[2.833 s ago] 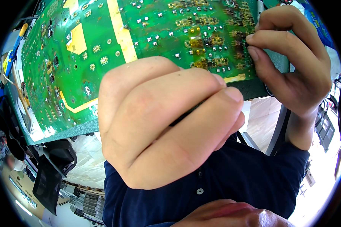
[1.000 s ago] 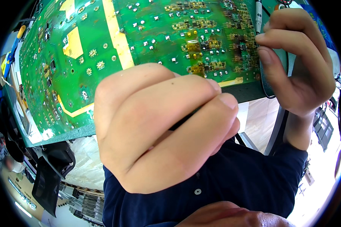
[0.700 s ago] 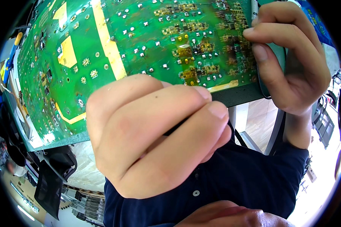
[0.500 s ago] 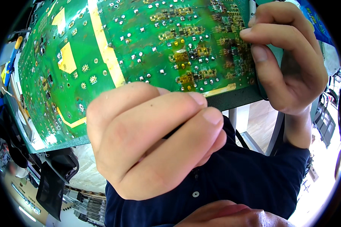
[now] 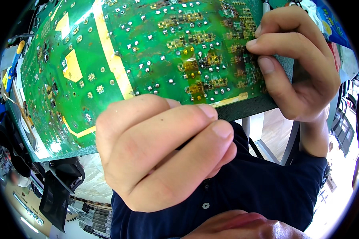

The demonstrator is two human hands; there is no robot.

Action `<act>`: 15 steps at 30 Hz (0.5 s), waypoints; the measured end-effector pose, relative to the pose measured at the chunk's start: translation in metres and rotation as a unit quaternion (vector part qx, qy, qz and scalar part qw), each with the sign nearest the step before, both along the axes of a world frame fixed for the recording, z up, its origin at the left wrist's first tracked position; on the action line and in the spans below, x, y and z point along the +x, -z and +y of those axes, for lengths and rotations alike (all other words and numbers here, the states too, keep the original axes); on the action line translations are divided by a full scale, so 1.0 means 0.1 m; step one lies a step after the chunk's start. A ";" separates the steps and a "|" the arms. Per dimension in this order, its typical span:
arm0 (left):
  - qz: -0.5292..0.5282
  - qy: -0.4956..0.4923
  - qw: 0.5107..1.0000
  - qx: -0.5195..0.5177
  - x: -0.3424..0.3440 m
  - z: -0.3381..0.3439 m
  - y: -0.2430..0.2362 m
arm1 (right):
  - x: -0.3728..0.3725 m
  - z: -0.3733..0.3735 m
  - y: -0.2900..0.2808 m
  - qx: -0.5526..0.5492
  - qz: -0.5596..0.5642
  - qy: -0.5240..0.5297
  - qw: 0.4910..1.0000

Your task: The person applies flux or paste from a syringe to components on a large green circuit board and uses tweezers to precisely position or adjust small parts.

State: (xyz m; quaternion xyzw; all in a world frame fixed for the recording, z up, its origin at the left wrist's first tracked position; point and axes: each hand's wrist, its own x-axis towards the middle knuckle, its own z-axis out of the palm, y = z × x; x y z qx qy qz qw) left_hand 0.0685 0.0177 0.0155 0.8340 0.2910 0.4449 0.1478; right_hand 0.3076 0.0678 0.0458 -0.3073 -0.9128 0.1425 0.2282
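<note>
While the board [image 5: 155, 85] covers most of the green tabletop [image 5: 243, 108], a blue-and-orange tool [image 5: 14, 65] lies past its left side, and a blue packet [image 5: 333, 26] is at the upper right. Around the tabletop the room shows a pale floor [image 5: 93, 175] and, at lower left, a black chair [image 5: 66, 173].

The near edge of the board runs just inside the tabletop's rim. Between this rim and the dark blue shirt [image 5: 263, 195], some room is open, to the left and to the right of the left hand [image 5: 163, 151]. This hand, folded with fingers close together, hides part of the near edge; I cannot tell if it grasps something. The right hand [image 5: 313, 87] is half curled over the right edge, its thumb and forefinger apart; whether it touches the board, I cannot tell.

The board is glossy, with straight yellow strips, silvery solder points, brownish stains and transparent amber tape [image 5: 191, 65]. The rim looks matte.
</note>
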 end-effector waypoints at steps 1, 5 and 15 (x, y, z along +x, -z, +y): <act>0.000 0.001 1.000 0.000 0.00 0.00 0.00 | 0.00 0.00 0.00 -0.002 0.001 0.001 1.000; -0.003 0.000 1.000 -0.001 -0.01 0.00 0.00 | 0.01 0.00 -0.01 -0.014 0.009 0.003 1.000; -0.062 -0.050 0.996 0.029 0.08 -0.01 0.02 | -0.03 0.00 0.06 -0.051 0.105 0.037 0.992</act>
